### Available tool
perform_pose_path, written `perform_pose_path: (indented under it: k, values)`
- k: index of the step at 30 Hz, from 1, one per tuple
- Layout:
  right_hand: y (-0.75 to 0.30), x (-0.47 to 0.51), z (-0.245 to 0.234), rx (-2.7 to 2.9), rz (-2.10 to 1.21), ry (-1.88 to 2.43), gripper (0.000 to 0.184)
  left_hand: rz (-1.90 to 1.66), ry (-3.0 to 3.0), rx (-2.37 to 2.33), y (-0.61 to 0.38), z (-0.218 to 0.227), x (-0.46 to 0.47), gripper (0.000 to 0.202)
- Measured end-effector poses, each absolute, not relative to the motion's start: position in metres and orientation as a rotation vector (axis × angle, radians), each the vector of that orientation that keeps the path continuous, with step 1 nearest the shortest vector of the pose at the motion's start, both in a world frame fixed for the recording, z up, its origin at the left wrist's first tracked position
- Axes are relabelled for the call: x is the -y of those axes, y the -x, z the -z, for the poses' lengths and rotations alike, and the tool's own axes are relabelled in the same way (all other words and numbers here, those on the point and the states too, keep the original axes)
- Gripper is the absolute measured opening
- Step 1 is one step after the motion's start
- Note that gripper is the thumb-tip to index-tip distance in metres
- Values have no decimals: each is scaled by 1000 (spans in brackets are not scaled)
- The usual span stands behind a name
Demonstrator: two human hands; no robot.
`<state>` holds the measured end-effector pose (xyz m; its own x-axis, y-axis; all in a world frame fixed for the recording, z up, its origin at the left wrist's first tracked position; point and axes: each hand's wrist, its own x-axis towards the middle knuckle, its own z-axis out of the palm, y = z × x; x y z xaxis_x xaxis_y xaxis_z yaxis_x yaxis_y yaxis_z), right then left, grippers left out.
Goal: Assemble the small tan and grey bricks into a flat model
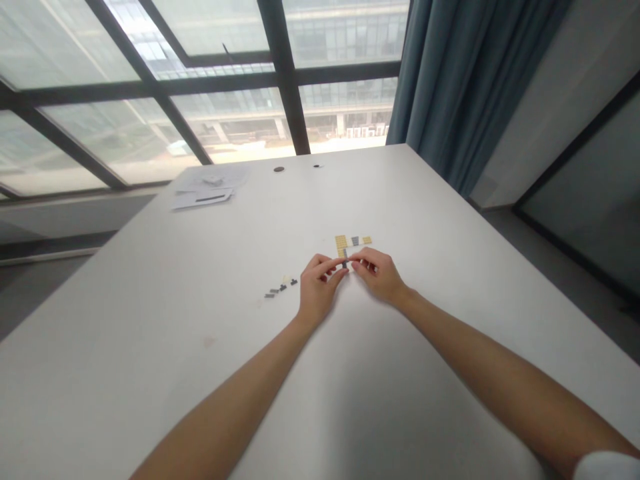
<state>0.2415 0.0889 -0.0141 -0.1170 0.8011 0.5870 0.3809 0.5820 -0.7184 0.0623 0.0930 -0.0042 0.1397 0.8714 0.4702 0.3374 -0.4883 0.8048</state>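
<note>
On the white table (400, 200) lies a small flat assembly of tan, grey and white building bricks (352, 243). My left hand (318, 288) and my right hand (379, 273) meet at its near edge. The fingertips of both are pinched together on a small dark brick (345, 264) at that edge. A short row of loose dark bricks and one pale yellow one (281, 287) lies on the table just left of my left hand.
Sheets of paper and a small white object (206, 189) lie at the far left of the table. Two dark round spots (279, 169) sit near the far edge. Windows run behind the table, a blue curtain (465, 80) hangs at the right.
</note>
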Motion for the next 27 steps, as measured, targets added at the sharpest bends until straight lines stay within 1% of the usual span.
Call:
perform_pose_path:
  k: [6,10,13,22,27]
  values:
    - [-242,-90,13,1751,-580,988,15,-1324,-1910,-1064,-62,6,-94,22]
    - [-241,-88,11,1667,-654,1018,12,-1334,-1903,-1086,-63,4,-93,23]
    - [-241,-88,11,1598,-686,1034,13,-1315,-1880,-1131,-63,3,-93,25]
    - [-243,-89,12,1652,-649,1001,13,-1300,-1871,-1153,-64,2,-94,16]
    - [-243,-87,10,1699,-614,996,14,-1295,-1900,-1159,-64,2,-93,16]
